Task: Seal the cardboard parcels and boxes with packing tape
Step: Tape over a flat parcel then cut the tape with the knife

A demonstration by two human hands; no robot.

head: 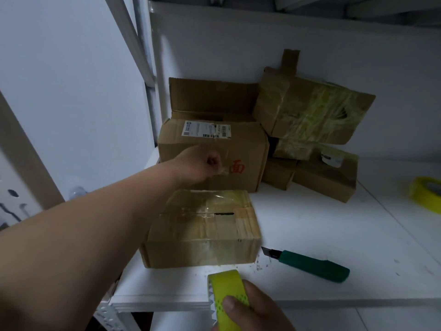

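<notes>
Tape is stretched between my two hands, as far as I can judge: the right hand sits near, at the bottom edge, fingers curled round a yellow-green tape roll, while the left hand reaches far out over the small box, clenched in a fist that seems to pinch the free end of a clear strip. The strip itself is faint and I can make it out only as a sheen near the fist. Holding the hands apart like this would keep the strip taut above the small box's top seam, which already carries glossy tape and shows a dark slit in the middle.

Behind it stands a larger box with a shipping label and a red character on its near face, its far flap upright. To the right lies a heap of wrapped parcels, heavily taped. A green utility knife, blade out, lies just right of the small box, within reach for cutting. A second tape roll rests at the far right edge.

All of this sits on a white surface, speckled with small scraps near the knife. White walls close in at left and behind, with metal shelving uprights at the far left; the light is dim.
</notes>
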